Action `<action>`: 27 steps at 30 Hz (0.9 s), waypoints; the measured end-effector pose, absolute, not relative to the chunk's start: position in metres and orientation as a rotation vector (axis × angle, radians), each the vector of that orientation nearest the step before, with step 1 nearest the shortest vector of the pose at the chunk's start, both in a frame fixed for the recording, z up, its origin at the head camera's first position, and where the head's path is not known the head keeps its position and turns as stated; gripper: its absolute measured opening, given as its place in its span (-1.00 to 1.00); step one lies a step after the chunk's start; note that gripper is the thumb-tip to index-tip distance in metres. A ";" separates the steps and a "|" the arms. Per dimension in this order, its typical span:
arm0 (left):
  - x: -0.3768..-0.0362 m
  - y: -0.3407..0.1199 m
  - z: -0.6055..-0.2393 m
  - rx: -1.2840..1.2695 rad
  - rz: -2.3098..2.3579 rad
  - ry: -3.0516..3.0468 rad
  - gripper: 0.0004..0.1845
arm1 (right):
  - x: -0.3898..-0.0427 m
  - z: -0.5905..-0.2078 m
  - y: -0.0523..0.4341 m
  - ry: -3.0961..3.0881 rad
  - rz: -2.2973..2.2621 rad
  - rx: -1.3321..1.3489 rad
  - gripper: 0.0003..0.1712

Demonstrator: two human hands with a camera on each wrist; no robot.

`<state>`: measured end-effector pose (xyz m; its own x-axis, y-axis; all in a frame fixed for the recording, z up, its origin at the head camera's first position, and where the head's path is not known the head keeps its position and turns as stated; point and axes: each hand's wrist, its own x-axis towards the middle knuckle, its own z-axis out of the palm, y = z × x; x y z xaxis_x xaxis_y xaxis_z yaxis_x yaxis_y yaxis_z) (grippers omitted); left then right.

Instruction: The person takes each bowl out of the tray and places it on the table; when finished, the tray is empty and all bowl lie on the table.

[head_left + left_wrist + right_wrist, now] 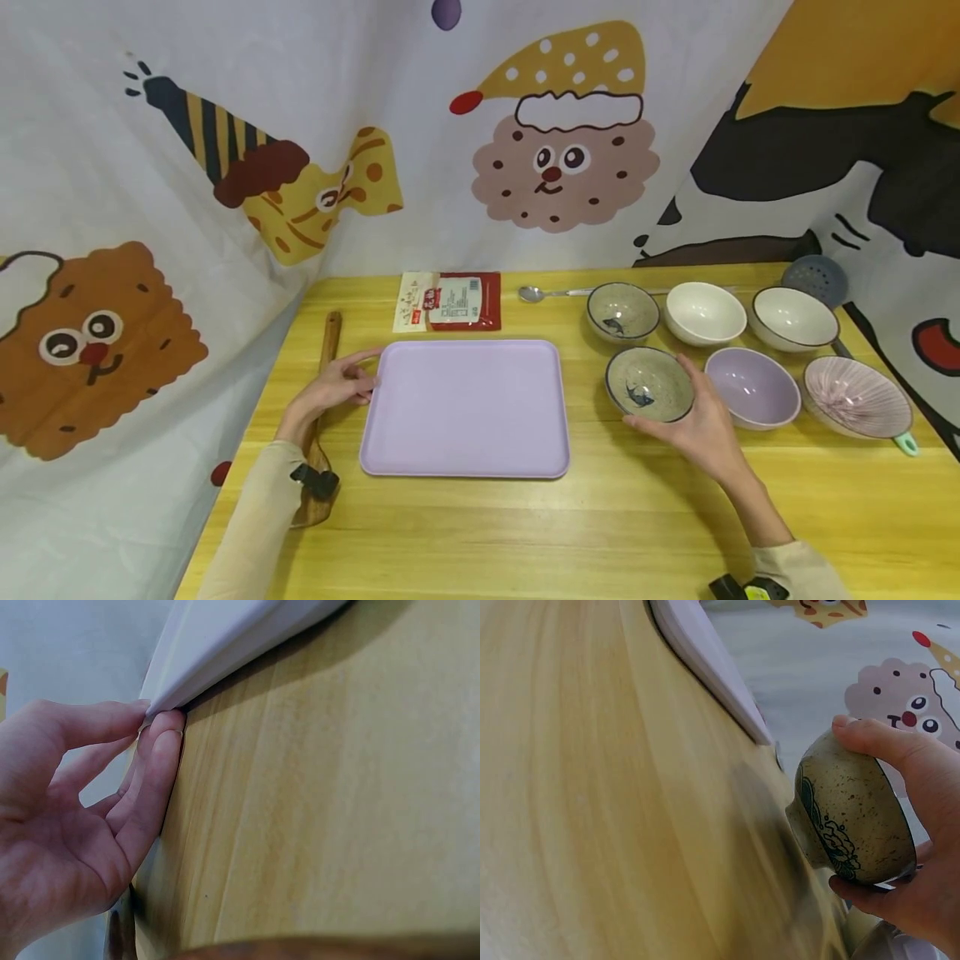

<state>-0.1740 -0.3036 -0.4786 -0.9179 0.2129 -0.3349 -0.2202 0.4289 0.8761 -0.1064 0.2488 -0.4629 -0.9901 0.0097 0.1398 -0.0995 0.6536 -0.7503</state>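
A flat lilac tray point(465, 408) lies in the middle of the table. My left hand point(339, 387) is at its left side, thumb and fingers pinching the tray's rim point(217, 656) in the left wrist view. On the right, my right hand point(701, 421) grips a speckled grey-beige bowl point(649, 385) by its sides, thumb across from the fingers. Dark blue fish-like drawing shows inside that bowl. From the right wrist view, the bowl's outside point(851, 814) carries a dark green pattern, and its foot hovers over the wood with a shadow below.
Behind the held bowl stands a similar speckled bowl point(622, 312), beside two white bowls point(705, 313). A purple bowl point(752, 388) and a pink-striped bowl point(857, 397) sit to the right. A spoon point(534, 293), red packet point(450, 302), wooden spatula point(330, 337) and grey skimmer point(816, 279) lie around.
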 end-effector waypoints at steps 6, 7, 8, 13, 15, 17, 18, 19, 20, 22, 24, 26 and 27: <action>-0.173 -0.303 -0.478 -0.001 1.488 2.289 -0.28 | -0.108 -0.470 0.251 -2.746 1.227 0.053 0.49; -0.172 -0.303 -0.478 0.000 1.487 2.290 -0.28 | -0.107 -0.471 0.251 -2.746 1.228 0.050 0.49; -0.172 -0.303 -0.478 0.001 1.487 2.290 -0.28 | -0.107 -0.472 0.251 -2.746 1.231 0.049 0.49; -0.171 -0.304 -0.478 -0.008 1.488 2.291 -0.28 | -0.107 -0.473 0.249 -2.738 1.246 0.053 0.48; -0.171 -0.304 -0.478 -0.009 1.490 2.292 -0.28 | -0.107 -0.474 0.249 -2.734 1.245 0.061 0.48; -0.171 -0.304 -0.478 -0.007 1.494 2.295 -0.27 | -0.107 -0.474 0.248 -2.728 1.240 0.078 0.48; -0.170 -0.304 -0.477 -0.009 1.495 2.296 -0.27 | -0.107 -0.473 0.248 -2.724 1.237 0.090 0.48; -0.170 -0.304 -0.477 -0.010 1.495 2.299 -0.28 | -0.107 -0.473 0.248 -2.718 1.231 0.104 0.48; -0.171 -0.304 -0.477 -0.009 1.494 2.301 -0.28 | -0.107 -0.473 0.248 -2.712 1.228 0.119 0.47; -0.171 -0.304 -0.476 -0.006 1.489 2.304 -0.28 | -0.107 -0.471 0.247 -2.699 1.220 0.155 0.47; -0.172 -0.304 -0.477 -0.021 1.486 2.304 -0.29 | -0.108 -0.469 0.246 -2.679 1.206 0.188 0.46; -0.173 -0.303 -0.477 -0.020 1.481 2.309 -0.30 | -0.109 -0.466 0.245 -2.653 1.195 0.218 0.45; -0.174 -0.303 -0.477 -0.019 1.480 2.310 -0.30 | -0.110 -0.464 0.244 -2.642 1.190 0.231 0.44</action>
